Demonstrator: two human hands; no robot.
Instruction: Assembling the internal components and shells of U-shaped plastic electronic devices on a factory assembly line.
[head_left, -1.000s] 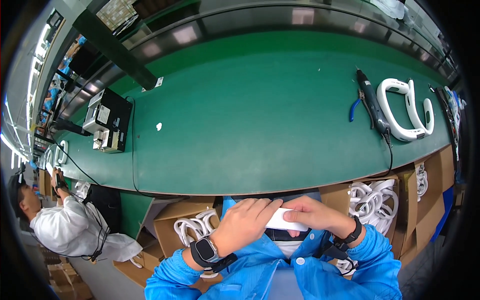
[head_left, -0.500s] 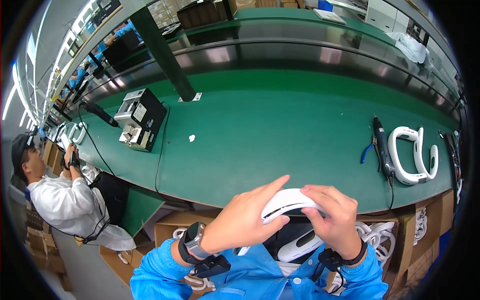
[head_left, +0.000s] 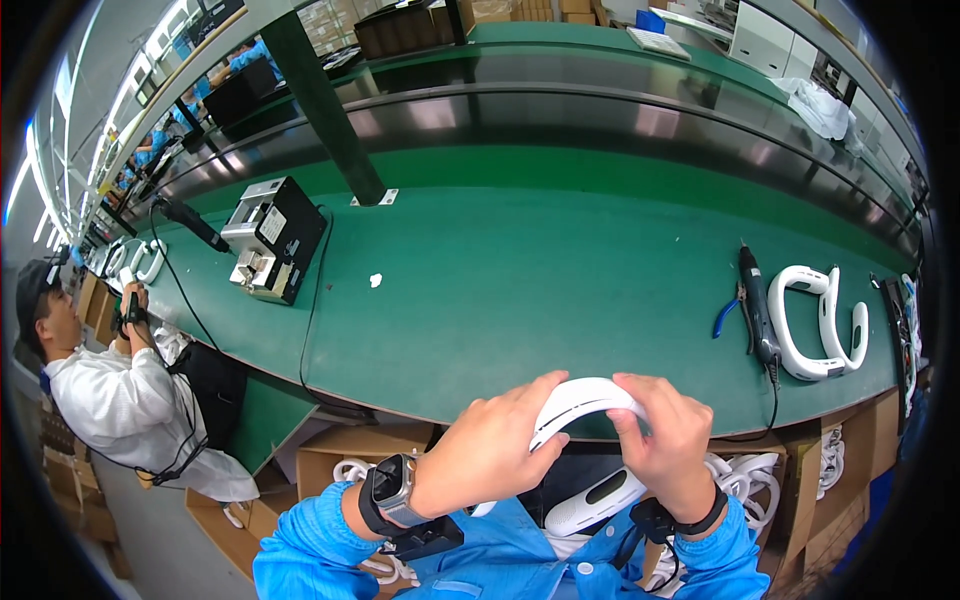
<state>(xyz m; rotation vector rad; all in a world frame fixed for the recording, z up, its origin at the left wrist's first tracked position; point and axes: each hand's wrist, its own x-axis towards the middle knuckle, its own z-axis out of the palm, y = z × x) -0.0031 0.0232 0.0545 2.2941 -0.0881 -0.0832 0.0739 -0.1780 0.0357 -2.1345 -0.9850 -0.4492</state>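
Over the near edge of the green bench (head_left: 560, 290), left hand (head_left: 495, 450) and right hand (head_left: 665, 450) both clamp a curved white neckband piece (head_left: 580, 400), with a similar white piece (head_left: 815, 320) lying well apart

Bright, even overhead light fell; the glossy dark conveyor strip (head_left: 560, 110) showed glare patches. Fisheye bending curved edges, and black vignette ringed the sharp frame.

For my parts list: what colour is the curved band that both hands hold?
White, seen best in the head view: the curved band is plain white plastic.
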